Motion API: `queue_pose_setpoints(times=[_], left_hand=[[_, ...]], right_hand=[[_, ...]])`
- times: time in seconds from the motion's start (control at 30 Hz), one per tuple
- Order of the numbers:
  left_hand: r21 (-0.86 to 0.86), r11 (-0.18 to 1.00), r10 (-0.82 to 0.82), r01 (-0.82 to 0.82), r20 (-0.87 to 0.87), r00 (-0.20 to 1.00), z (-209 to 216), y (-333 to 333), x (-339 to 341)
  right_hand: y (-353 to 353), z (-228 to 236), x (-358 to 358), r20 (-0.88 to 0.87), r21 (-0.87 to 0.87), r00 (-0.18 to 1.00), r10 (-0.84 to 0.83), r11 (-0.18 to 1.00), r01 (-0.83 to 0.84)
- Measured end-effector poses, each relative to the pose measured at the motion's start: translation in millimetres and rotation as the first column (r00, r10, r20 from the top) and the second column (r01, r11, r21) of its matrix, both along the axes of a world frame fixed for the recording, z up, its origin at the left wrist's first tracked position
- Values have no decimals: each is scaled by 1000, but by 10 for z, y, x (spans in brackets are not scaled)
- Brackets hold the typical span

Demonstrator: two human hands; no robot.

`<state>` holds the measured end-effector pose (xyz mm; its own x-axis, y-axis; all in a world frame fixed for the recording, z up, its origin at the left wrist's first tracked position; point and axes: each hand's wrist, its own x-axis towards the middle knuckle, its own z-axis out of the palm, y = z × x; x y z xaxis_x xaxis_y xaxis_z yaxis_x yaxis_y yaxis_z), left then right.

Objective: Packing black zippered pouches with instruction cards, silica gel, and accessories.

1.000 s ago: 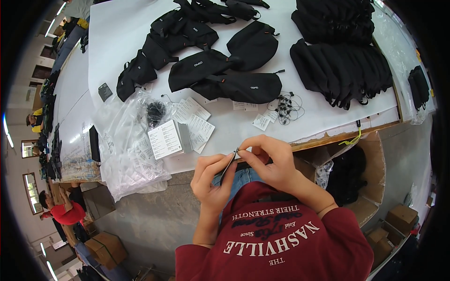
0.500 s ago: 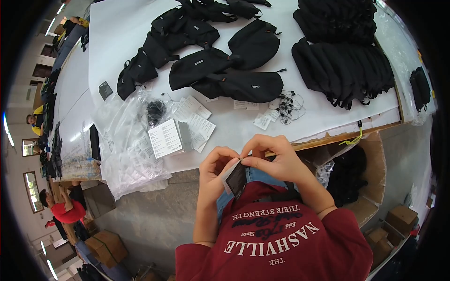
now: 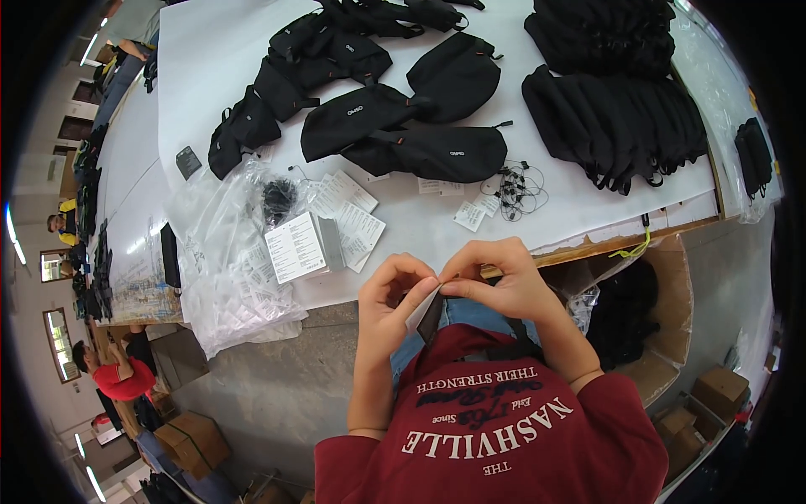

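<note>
My left hand (image 3: 391, 296) and my right hand (image 3: 497, 279) meet fingertip to fingertip in front of my shirt, at the near edge of the table. Between them is a hang tag, with a white card (image 3: 420, 310) on one side and a black card (image 3: 431, 322) behind it. Both hands pinch it at its upper corner, and the rest hangs below the left fingers. Whether a string runs through that corner is too small to tell. Beyond my hands lie a stack of white printed cards (image 3: 295, 249), loose cards (image 3: 361, 227) and a tangle of black tag strings (image 3: 520, 193).
Black pouch bags (image 3: 437, 154) spread over the white table (image 3: 220, 50), with stacked ones (image 3: 617, 126) at the right. Clear plastic bags (image 3: 231, 286) drape over the near left edge. An open carton (image 3: 672, 294) stands below the table, right. A person in red (image 3: 124, 376) is far left.
The tag has turned so that more of its white side and less of its black side shows. Both hands stay pinched together, with only small shifts of the fingers.
</note>
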<state>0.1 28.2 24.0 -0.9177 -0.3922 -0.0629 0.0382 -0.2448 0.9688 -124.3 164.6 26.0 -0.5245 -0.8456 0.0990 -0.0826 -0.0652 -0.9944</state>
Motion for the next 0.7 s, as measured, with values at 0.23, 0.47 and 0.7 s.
queue_pose_setpoints(times=[0.23, 0.47, 0.7], left_hand=[[24, 1000, 16, -15, -41, 999, 8, 41, -39], [-13, 999, 47, -48, -69, 997, -51, 26, -165], [-478, 837, 252, -267, -96, 963, -306, -418, -890]], right_hand=[[-7, -7, 3, 169, -46, 984, 52, 998, -44], [-30, 3, -22, 274, 61, 953, 131, 986, -154], [16, -107, -37, 230, 143, 973, 25, 988, -59]])
